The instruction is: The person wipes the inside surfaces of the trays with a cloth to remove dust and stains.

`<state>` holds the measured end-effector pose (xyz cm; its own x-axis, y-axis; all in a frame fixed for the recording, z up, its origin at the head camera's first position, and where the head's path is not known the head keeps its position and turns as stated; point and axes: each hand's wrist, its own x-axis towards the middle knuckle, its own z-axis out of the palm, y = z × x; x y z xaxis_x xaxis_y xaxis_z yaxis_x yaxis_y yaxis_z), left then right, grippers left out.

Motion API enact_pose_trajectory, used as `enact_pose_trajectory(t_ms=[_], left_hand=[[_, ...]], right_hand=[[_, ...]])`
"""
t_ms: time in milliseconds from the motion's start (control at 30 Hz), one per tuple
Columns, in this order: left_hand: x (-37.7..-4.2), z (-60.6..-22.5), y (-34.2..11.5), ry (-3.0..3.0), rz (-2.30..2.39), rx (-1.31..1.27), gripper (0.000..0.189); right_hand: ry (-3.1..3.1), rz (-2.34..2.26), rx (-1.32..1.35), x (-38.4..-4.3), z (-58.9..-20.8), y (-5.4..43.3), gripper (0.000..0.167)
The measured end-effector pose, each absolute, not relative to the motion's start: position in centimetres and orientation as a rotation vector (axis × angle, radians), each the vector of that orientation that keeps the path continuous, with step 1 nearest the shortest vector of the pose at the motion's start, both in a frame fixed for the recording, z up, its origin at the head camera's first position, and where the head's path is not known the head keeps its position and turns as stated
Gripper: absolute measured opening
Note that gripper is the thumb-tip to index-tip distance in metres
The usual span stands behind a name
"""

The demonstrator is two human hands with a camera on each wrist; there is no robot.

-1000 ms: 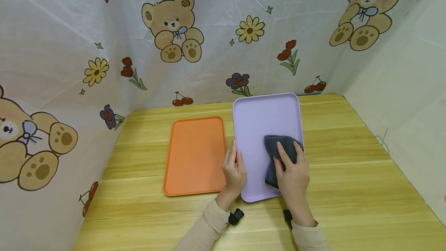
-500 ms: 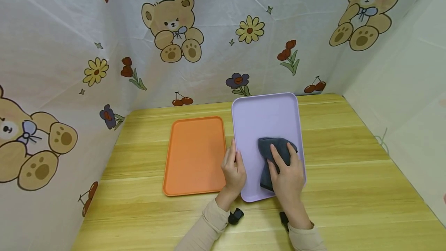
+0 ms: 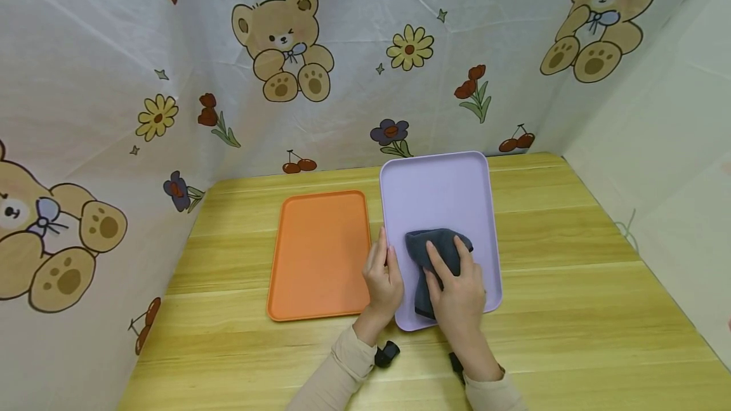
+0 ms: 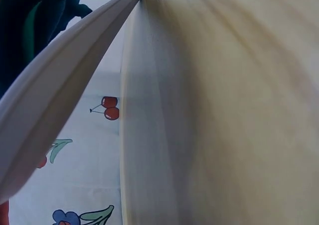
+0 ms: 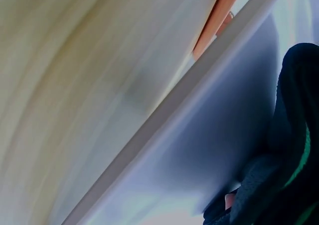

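My left hand (image 3: 384, 281) grips the left rim of a lilac rectangular tray (image 3: 435, 192), thumb on the inner side and fingers along the edge. The tray is tilted up off the table. With spread, bent fingers, my right hand (image 3: 459, 300) holds a folded dark grey cloth (image 3: 419, 245) against the tray's lower half. In the left wrist view the tray (image 4: 65, 80) shows edge-on, raised over the table. The right wrist view has the cloth (image 5: 264, 185) bunched on the tray's inner face (image 5: 214, 120).
An orange tray (image 3: 320, 252) lies flat on the wood-grain table (image 3: 571, 284), left of the lilac one. A white curtain (image 3: 354, 30) printed with bears and flowers hangs behind. At the right stands a pale wall (image 3: 674, 163). Black wrist pieces (image 3: 387, 354) show below my hands.
My right hand has slid the cloth left and slightly down across the lilac tray, away from its right rim. The left hand and both trays have hardly moved.
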<state>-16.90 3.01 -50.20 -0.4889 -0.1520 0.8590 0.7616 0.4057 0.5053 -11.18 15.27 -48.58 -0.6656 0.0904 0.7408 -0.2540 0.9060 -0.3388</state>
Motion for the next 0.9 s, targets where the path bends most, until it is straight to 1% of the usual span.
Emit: enact_pose_trajectory(t_ms=[200, 433, 900], left_hand=[[-17.0, -50.2, 3.0, -1.716, -1.209, -0.539, 0.045], [-16.9, -50.4, 3.0, -1.748, -1.218, -0.514, 0.045], [-17.1, -50.6, 2.9, -1.741, -1.178, -0.531, 0.043]], right_hand=[[-2.247, 0.523, 0.156, -10.9, -48.5, 14.4, 0.048], [-2.255, 0.508, 0.195, -10.6, -48.7, 13.6, 0.052], [-2.274, 0.469, 0.214, -10.8, -48.7, 14.7, 0.056]])
